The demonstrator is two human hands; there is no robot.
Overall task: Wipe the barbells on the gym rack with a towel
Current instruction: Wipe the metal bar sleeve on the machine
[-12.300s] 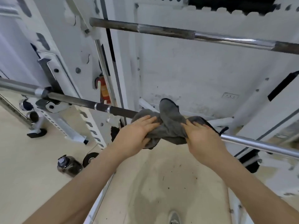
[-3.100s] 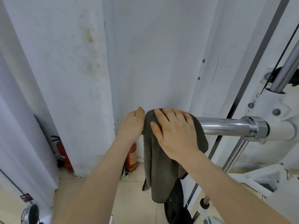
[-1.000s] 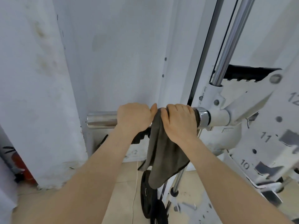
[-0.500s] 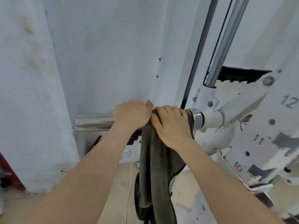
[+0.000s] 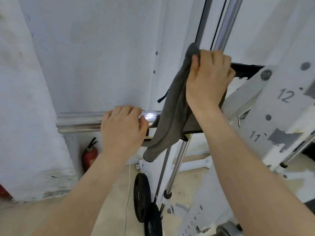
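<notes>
The chrome sleeve of the barbell point(image 5: 80, 121) runs level across the middle, its free end at the left. My left hand point(image 5: 122, 128) grips this sleeve from above. My right hand point(image 5: 208, 77) is higher up and to the right, shut on a grey towel point(image 5: 172, 116) and pressing it against the rack's upright chrome guide rod point(image 5: 226, 19). The towel hangs down from that hand across the inner end of the sleeve, hiding the collar.
The white rack upright point(image 5: 289, 103) with hole numbers 11 and 12 stands at the right. Black weight plates point(image 5: 142, 198) lean on the floor below the bar. A red fire extinguisher point(image 5: 89, 155) stands by the white wall at the left.
My right hand has lifted the towel off the barbell sleeve and up onto the vertical guide rod. My left hand has stayed on the sleeve.
</notes>
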